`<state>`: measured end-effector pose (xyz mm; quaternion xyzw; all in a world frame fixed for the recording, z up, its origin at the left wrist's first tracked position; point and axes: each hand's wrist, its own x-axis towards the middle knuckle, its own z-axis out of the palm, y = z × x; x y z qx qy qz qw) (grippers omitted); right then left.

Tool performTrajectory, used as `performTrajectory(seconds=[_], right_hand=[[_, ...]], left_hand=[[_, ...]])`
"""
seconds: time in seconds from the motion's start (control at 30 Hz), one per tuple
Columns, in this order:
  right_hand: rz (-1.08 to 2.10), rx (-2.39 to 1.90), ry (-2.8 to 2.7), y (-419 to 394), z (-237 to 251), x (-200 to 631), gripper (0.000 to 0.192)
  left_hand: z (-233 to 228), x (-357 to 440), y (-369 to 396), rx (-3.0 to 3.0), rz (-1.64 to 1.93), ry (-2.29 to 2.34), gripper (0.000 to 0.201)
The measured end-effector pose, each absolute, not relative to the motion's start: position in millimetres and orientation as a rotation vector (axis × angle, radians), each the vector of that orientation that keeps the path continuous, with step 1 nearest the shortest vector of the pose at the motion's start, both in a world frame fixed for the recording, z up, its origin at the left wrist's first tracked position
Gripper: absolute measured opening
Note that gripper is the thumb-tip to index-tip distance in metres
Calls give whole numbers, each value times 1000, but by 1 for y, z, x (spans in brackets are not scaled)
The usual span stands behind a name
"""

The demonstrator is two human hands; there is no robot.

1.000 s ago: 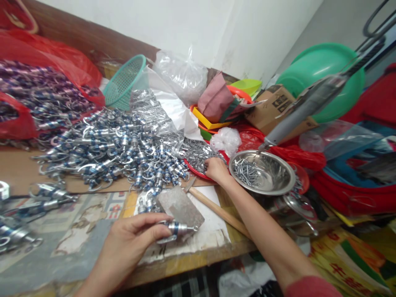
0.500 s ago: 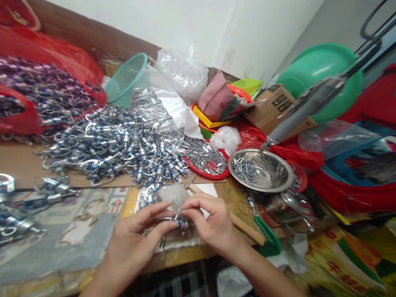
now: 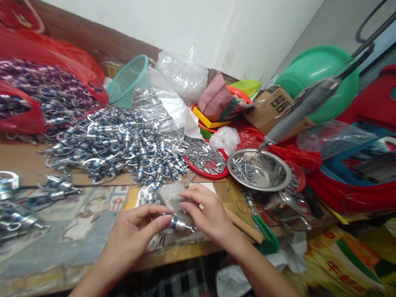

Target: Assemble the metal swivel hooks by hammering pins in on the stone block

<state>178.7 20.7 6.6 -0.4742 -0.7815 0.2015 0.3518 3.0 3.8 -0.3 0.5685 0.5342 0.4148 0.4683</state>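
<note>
Between the thumb and fingers of my left hand [image 3: 140, 227] is a silver metal fitting with a blue band [image 3: 178, 225]; its small ringed end points right. My right hand [image 3: 208, 210] is just right of it, with thumb and forefinger parted over a grey metal block [image 3: 173, 197]. I see nothing clearly held in those fingers. Behind and under my right hand lies a hammer, its wooden handle [image 3: 246, 226] showing to the right. Beyond the block spreads a large heap of similar blue-banded fittings [image 3: 123, 144].
A red tray [image 3: 213, 175] of small metal pieces and a steel bowl [image 3: 278, 177] of pins stand beyond my right hand. A grey hanging tool [image 3: 303, 109] slants down over the bowl. More fittings [image 3: 23, 218] lie at left. A green-handled item [image 3: 266, 237] sits at the table edge.
My right thumb and fingers have come apart and drawn off the fitting, so its ringed end now shows. My left hand still holds it, slightly further left.
</note>
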Motion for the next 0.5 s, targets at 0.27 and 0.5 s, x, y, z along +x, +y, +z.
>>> performTrajectory(seconds=[0.27, 0.5], right_hand=[[378, -1382, -2033, 15, 0, 180, 10], [557, -1502, -1961, 35, -2, 192, 5]], left_hand=[[-7, -3, -6, 1436, 970, 1305, 11], [-3, 1, -10, 1496, 997, 1346, 11]])
